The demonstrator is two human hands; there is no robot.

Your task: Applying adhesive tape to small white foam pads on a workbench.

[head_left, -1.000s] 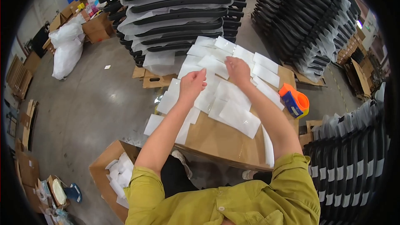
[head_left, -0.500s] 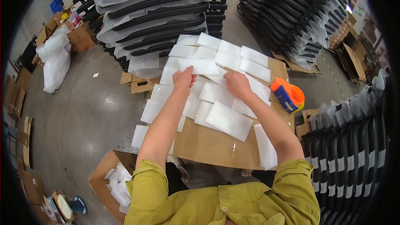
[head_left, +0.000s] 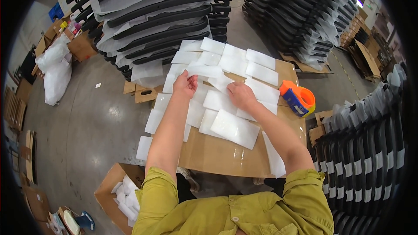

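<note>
Between thumb and fingers, my left hand [head_left: 186, 85] pinches the left end of a white foam sheet [head_left: 204, 70], raised over the others. Just right of it, my right hand [head_left: 242, 95] has its fingers closed at the lower right corner of a second white sheet [head_left: 221, 82], which slants among its neighbours. Many similar thin white rectangles overlap across the brown cardboard tabletop [head_left: 209, 154]. One of them, a larger-looking white sheet [head_left: 235, 129], lies near the front, below my right hand.
An orange and blue tape dispenser [head_left: 298, 99] stands at the table's right edge. Black curved parts interleaved with wrap form a stack [head_left: 156, 21] beyond the table and others to the right. A carton [head_left: 109, 187] of white pieces sits on the floor at lower left.
My right hand has moved slightly left and down, and the slanted sheet at its fingertips shows more fully. My left hand still holds its sheet. The whole view has shifted a little.
</note>
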